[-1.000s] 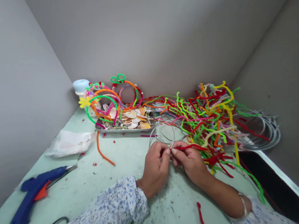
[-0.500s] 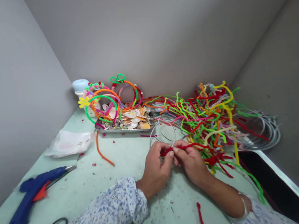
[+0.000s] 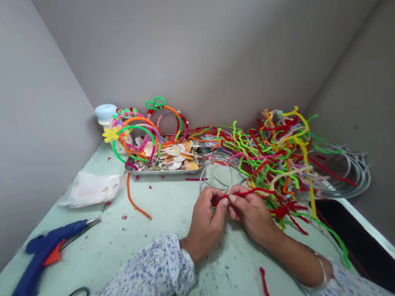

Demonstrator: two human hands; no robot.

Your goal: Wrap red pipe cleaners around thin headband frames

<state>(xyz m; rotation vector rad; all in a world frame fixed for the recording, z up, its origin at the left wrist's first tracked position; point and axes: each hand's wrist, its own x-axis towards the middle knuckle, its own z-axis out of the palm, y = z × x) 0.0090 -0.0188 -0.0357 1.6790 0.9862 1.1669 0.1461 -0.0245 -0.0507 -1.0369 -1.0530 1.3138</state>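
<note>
My left hand (image 3: 205, 222) and my right hand (image 3: 253, 214) meet in the middle of the pale green table (image 3: 169, 252), fingertips pinched together. Between them is a red pipe cleaner (image 3: 249, 192), wound onto the end of a thin clear headband (image 3: 217, 175) that arches away from my fingers. My left hand pinches the headband's end with the red wrap; my right hand grips the pipe cleaner, whose free length trails right into a tangled heap of coloured pipe cleaners (image 3: 277, 155).
A metal tray (image 3: 165, 169) of shells holds several wrapped headbands (image 3: 142, 129). A blue glue gun (image 3: 44, 249) and its black cord lie at left, near a plastic bag (image 3: 89, 187). Bare clear headbands (image 3: 344, 174) are stacked at right. Loose orange (image 3: 134, 200) and red (image 3: 268, 292) pieces lie about.
My fingers have shifted slightly and the red pipe cleaner is wound a little further onto the headband's end. My arms stay where they were.
</note>
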